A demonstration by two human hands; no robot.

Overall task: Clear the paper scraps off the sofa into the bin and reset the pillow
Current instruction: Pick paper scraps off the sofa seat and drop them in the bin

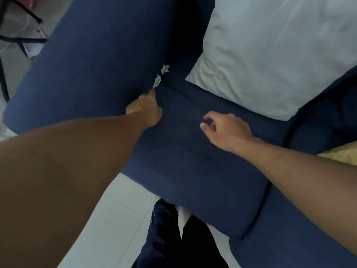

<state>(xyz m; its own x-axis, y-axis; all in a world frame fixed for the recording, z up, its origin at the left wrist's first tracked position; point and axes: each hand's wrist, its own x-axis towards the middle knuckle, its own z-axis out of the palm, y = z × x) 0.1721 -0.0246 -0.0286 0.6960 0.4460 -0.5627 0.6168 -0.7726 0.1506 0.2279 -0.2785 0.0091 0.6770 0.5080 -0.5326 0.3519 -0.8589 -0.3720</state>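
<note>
Two small white paper scraps lie in the crease between the blue sofa's armrest and its seat: one scrap [157, 81] nearer me, another scrap [164, 69] just beyond it. My left hand [145, 108] reaches along the crease, its fingertips touching the lower end of the nearer scrap; whether it grips it is unclear. My right hand [225, 129] hovers over the seat cushion [193, 151] with fingers loosely curled and nothing in it. A large white pillow [270, 55] lies flat on the seat at the upper right. No bin is in view.
The sofa's wide blue armrest [87, 64] runs along the left. Black metal legs of some furniture [19, 39] stand on the white tile floor [116, 219] at the far left. My dark trouser legs [173, 238] show at the bottom. A yellow cloth [340, 153] peeks in at the right edge.
</note>
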